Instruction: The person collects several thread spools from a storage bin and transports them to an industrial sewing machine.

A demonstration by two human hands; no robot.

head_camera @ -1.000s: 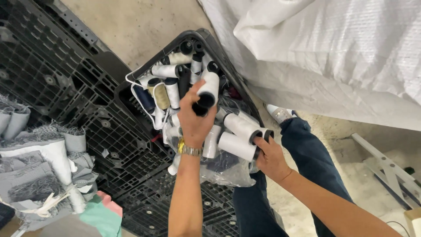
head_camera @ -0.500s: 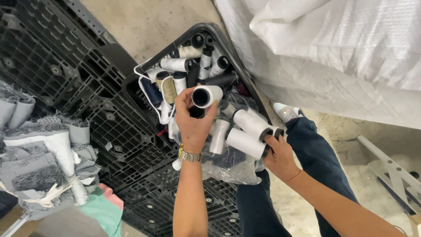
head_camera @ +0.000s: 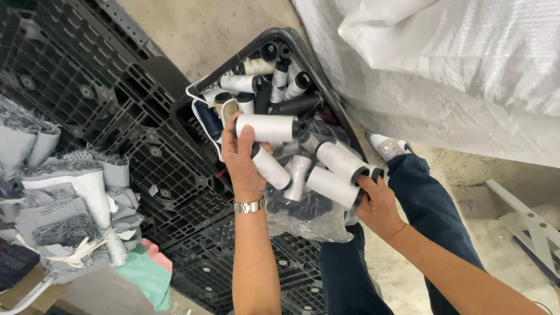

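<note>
My left hand [head_camera: 242,163], with a metal watch on its wrist, grips a white thread spool [head_camera: 266,127] lying sideways over a black plastic crate [head_camera: 185,114]. The crate holds several white, black and dark blue spools. My right hand [head_camera: 379,204] clutches the edge of a clear plastic bag [head_camera: 306,213] with two white spools [head_camera: 335,175] resting against its fingers. More spools lie inside the bag between my hands.
Black plastic pallets [head_camera: 87,87] lie under and left of the crate. Grey fabric rolls and scraps [head_camera: 64,204] pile at the left, with a green cloth [head_camera: 146,271]. A big white woven sack [head_camera: 455,70] fills the upper right. My leg in dark trousers [head_camera: 426,216] stands on concrete floor.
My left hand has turned the white spool from end-on to lying sideways. The right hand stays on the bag with its spools.
</note>
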